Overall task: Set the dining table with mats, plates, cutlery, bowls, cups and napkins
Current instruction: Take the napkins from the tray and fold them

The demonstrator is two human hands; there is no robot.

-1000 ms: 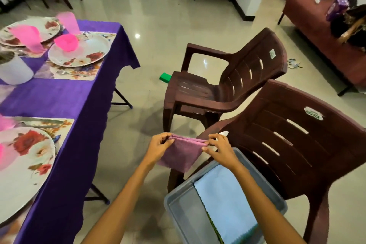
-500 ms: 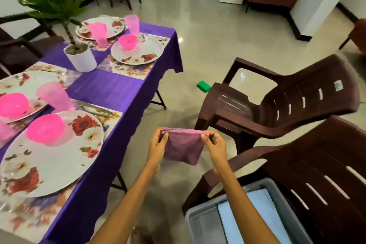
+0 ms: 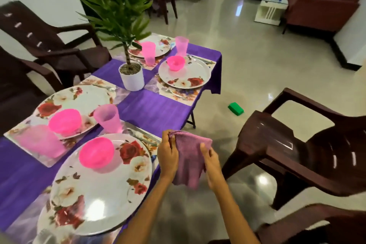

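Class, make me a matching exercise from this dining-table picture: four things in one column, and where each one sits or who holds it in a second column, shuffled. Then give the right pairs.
Column 1
1. mauve napkin
2. nearest pink bowl
3. potted plant
4. green block

Column 2
A. on the floor, beside the brown chair
B. on the purple tablecloth, mid-table
C. held between the left hand and the right hand
D. on the nearest flowered plate

Pairs: 1-C, 2-D, 3-B, 4-A
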